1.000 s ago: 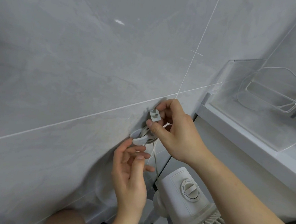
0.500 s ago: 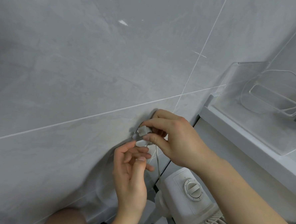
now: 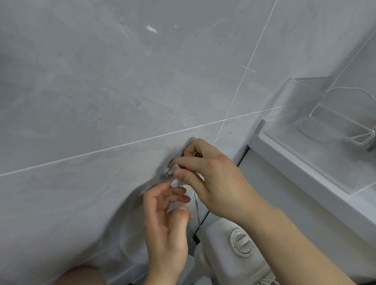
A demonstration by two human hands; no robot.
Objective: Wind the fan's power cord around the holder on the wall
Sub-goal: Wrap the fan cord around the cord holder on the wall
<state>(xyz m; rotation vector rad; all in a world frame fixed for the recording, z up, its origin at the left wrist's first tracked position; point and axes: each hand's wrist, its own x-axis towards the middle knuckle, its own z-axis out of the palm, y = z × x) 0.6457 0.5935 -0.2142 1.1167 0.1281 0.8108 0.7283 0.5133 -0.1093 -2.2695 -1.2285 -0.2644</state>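
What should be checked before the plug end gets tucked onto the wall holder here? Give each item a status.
1. Right hand pinches the plug: ok.
2. Plug sits at the holder on the wall: ok.
3. Left hand is free, fingers relaxed just below the holder: ok.
4. Cord hangs clear down to the fan: ok.
5. Turns already wound on the holder: cannot tell, the hands hide it.
6. Holder fixed firmly to the tile: cannot tell.

We find no text, brand or number that we can read; the marks around the fan's dial are too small and blurred to make out.
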